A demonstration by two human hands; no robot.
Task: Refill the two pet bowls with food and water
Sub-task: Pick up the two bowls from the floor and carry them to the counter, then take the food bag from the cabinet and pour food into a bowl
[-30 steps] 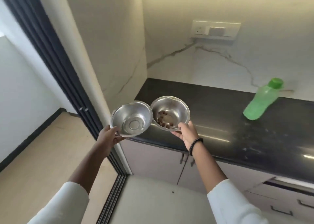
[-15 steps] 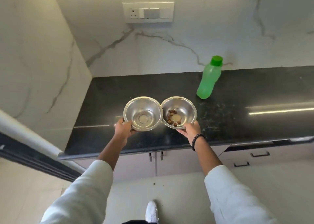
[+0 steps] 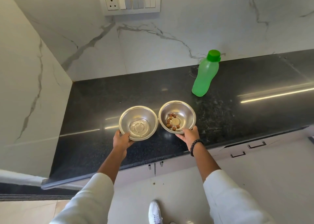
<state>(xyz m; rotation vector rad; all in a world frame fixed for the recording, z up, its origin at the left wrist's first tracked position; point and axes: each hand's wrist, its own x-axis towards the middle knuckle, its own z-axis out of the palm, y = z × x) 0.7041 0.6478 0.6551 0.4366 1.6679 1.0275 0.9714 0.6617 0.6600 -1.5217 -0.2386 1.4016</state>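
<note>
A person holds two steel pet bowls over a black granite countertop (image 3: 95, 104): the left hand (image 3: 122, 140) grips the near rim of the left bowl (image 3: 138, 123), which holds a little water, while the right hand (image 3: 190, 136) grips the right bowl (image 3: 177, 116), containing a few brown kibble pieces (image 3: 172, 122). The bowls' rims nearly touch. A capped green water bottle (image 3: 204, 75) stands upright behind them, near the marble backsplash (image 3: 153, 45).

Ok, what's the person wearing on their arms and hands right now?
Both arms have loose white sleeves pushed up the forearms, left sleeve and right sleeve. The right wrist carries a dark beaded bracelet. The left hand and right hand are bare, with no gloves.
</note>
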